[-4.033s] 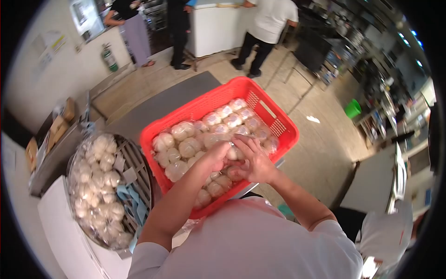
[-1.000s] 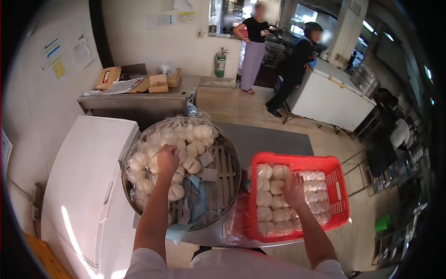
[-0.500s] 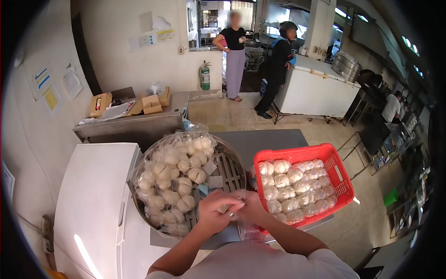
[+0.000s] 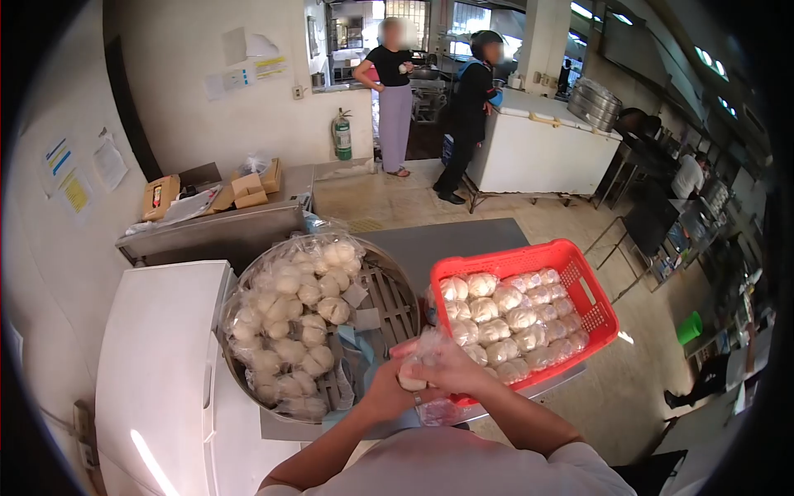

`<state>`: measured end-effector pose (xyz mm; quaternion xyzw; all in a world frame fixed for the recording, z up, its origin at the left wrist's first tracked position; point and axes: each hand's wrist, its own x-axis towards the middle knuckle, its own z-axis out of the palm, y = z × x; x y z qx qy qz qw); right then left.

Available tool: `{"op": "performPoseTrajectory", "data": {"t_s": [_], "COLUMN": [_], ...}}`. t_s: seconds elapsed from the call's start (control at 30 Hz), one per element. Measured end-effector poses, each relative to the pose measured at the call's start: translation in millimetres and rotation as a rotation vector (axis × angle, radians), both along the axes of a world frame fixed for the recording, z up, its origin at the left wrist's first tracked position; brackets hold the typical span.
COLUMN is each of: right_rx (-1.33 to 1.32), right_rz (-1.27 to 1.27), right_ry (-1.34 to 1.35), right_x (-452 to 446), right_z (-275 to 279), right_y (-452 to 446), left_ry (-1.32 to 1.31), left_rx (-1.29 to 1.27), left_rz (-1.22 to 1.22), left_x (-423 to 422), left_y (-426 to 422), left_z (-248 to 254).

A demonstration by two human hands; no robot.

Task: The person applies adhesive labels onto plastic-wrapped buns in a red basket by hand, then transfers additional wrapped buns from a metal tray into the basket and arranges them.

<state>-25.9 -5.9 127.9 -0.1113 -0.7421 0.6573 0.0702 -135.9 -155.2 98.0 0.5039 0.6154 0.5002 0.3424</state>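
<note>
A pale steamed bun [image 4: 410, 377] in clear plastic sits between my two hands, in front of my chest. My left hand [image 4: 387, 395] cups it from the left and below, fingers closed around it. From the right, my right hand [image 4: 453, 369] grips the bun and its gathered plastic wrap [image 4: 433, 341]. On the left stands a round metal steamer tray [image 4: 233, 372] with many buns in plastic on its slatted base. Close to my right hand is a red plastic crate [image 4: 608, 318], holding rows of individually wrapped buns [image 4: 495, 331].
A grey table [image 4: 463, 236] carries the tray and crate. At the left is a white freezer [image 4: 161, 347]; behind it, cardboard boxes [image 4: 250, 188] sit on a metal counter. Two people [image 4: 394, 99] stand at the back near a white chest freezer [image 4: 538, 153]. A green bin [image 4: 688, 328] is at right.
The bun and upright plastic now show between my hands, which earlier were pressed together with their contents hidden. A blue cloth beside them is more exposed. The whole view has shifted slightly.
</note>
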Motion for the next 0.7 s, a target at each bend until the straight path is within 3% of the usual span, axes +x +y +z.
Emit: {"op": "performPoseTrajectory", "data": {"t_s": [0.1,0.17,0.27,0.3,0.33,0.4,0.53,0.57,0.67,0.7], "right_rx": [0.024,0.054,0.628,0.850,0.889,0.973,0.912,0.874,0.841,0.776], "right_rz": [-0.123,-0.203,-0.153,-0.120,-0.129,-0.139,-0.325,-0.393,-0.438,-0.452], "right_ry": [0.037,0.071,0.438,0.414,0.357,0.252,0.269,0.260,0.239,0.190], "right_x": [9.8,25.2,53.2,66.3,78.1,99.6,131.9,137.8,163.5,176.6], "right_z": [-16.6,-16.1,1.2,15.3,17.9,19.6,-3.7,0.8,-3.5,-2.7], "right_y": [10.8,13.1,11.5,11.5,14.2,28.3,72.8,79.6,117.8,135.4], "left_ry": [-0.097,-0.209,-0.306,-0.472,-0.637,-1.237,-0.833,-0.922,-0.946,-0.894], "left_rx": [0.053,-0.006,0.132,0.103,0.067,-0.229,-0.561,-0.297,-0.583,-0.596], "left_rz": [0.120,0.070,-0.125,-0.184,-0.232,-0.264,-0.123,-0.174,-0.234,-0.398], "left_x": [28.6,31.9,27.8,31.4,35.0,46.4,74.4,86.9,102.2,97.0], "left_y": [9.4,15.9,39.2,46.1,52.9,74.1,111.0,136.1,173.4,192.0], "left_z": [-4.0,-10.4,-38.3,-41.6,-43.5,-40.0,9.9,-31.6,22.6,0.8]}}
